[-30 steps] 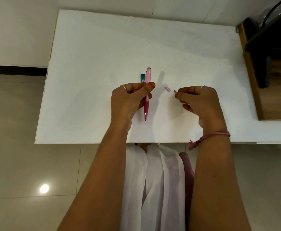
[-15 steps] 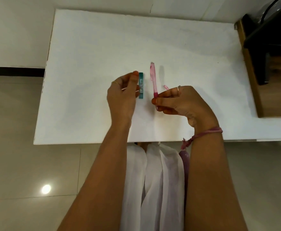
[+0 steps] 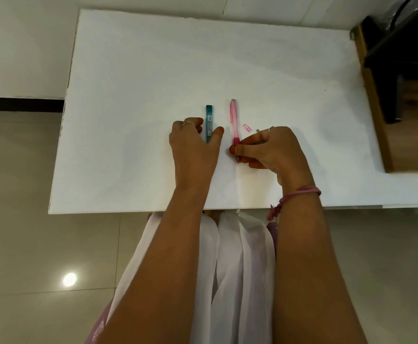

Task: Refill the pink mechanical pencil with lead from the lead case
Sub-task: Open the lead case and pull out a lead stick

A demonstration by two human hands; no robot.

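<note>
A white table stands over a pale tiled floor, with a wooden cabinet at its right edge. In the head view, the teal lead case lies flat on the table, and the left hand pinches its near end between thumb and fingers. Just beside it to the right, the right hand grips the pink pencil at its darker lower end. A small pink cap lies near that hand.
</note>
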